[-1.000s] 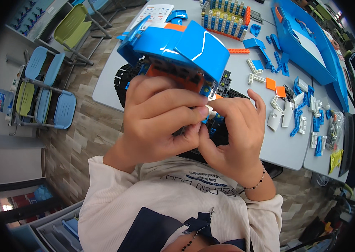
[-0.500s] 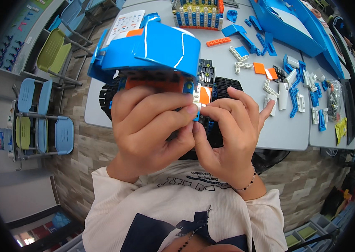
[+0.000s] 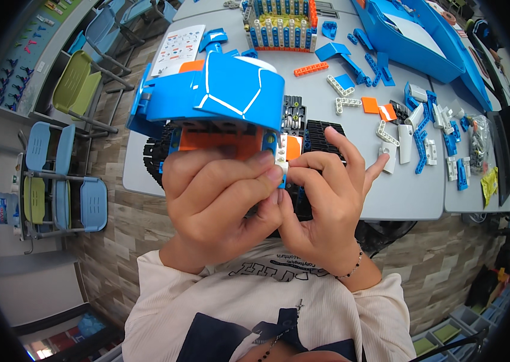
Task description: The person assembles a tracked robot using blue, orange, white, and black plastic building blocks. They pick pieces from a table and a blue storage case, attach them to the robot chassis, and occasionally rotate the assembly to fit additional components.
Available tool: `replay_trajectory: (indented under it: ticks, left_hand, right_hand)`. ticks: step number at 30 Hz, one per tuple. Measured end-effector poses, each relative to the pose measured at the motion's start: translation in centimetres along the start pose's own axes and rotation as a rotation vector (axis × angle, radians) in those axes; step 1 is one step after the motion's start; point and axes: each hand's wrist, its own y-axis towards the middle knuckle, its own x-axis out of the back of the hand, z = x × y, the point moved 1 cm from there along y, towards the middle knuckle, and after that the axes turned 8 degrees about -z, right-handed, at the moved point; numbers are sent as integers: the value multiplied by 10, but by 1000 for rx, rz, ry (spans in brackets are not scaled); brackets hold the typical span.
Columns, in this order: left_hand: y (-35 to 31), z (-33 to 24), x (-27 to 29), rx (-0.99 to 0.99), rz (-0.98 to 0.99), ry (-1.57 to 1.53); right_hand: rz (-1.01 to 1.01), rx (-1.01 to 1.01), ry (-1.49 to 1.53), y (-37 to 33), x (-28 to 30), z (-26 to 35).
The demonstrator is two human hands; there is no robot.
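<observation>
A building-block model with a curved blue shell [image 3: 218, 90], orange panels and black tracks [image 3: 326, 136] is in front of me at the table's near edge. My left hand [image 3: 212, 196] grips its near side below the shell, thumb and fingers closed on a white and blue beam [image 3: 282, 160]. From the other side my right hand [image 3: 327, 193] pinches at the same beam with thumb and index finger, its outer fingers raised. Whatever small part lies between the fingertips is hidden. An orange square panel [image 3: 293, 147] shows just beyond the right fingertips.
Loose blue, white and orange pieces [image 3: 348, 105] lie across the grey table [image 3: 387, 202] at right. Behind stand a crate built of blocks [image 3: 280, 27] and a large blue bin [image 3: 418, 42]. An instruction sheet [image 3: 177, 49] lies at far left; chairs [image 3: 93, 202] stand left.
The model and both hands sit slightly lower in view, and the blue shell has tilted a little. Both hands keep their hold at the beam.
</observation>
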Motion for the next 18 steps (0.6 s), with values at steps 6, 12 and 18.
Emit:
replay_trajectory:
  ticks: [6, 12, 18]
  left_hand:
    - [1, -1, -1, -1, -7, 34]
    - [1, -4, -3, 17, -21, 74]
    - [0, -3, -4, 3, -42, 73]
  right_hand:
    - [3, -5, 16, 2, 0, -1]
    - [-7, 8, 51, 3, -1, -3]
    - [50, 39, 101, 11, 7, -11]
